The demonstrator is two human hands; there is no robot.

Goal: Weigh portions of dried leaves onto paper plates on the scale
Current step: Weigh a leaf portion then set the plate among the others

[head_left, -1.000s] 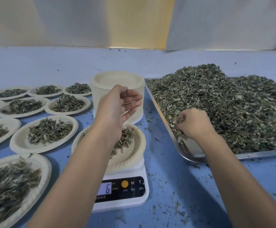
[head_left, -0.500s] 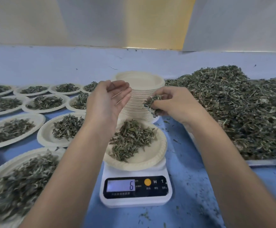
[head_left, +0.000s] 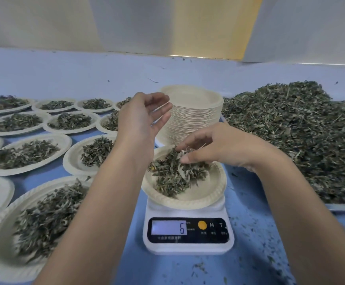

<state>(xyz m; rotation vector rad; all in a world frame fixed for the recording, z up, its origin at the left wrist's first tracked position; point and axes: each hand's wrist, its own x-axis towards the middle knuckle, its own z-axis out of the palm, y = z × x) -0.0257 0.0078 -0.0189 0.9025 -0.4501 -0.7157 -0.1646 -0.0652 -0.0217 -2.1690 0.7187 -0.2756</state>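
Since half a second ago the right hand [head_left: 214, 147] has come down from beside the plate stack [head_left: 194, 116] onto the paper plate [head_left: 208, 200] that sits on the scale [head_left: 188, 247], low in the centre of the frame. Its fingertips and thumb reach into the dried leaves [head_left: 173, 175] piled on that plate. The fingers are loosely bent and partly apart, and I cannot tell whether they pinch any leaves or only touch them. The left hand [head_left: 142, 120] hovers up and left of the plate, in front of the stack, fingers relaxed and spread, holding nothing. The scale's display [head_left: 169, 228] reads 6. A heap of loose leaves [head_left: 291, 136] fills a metal tray [head_left: 344, 207] at the right of the frame. Filled plates [head_left: 23, 155] cover the blue table [head_left: 249, 233] across the left.
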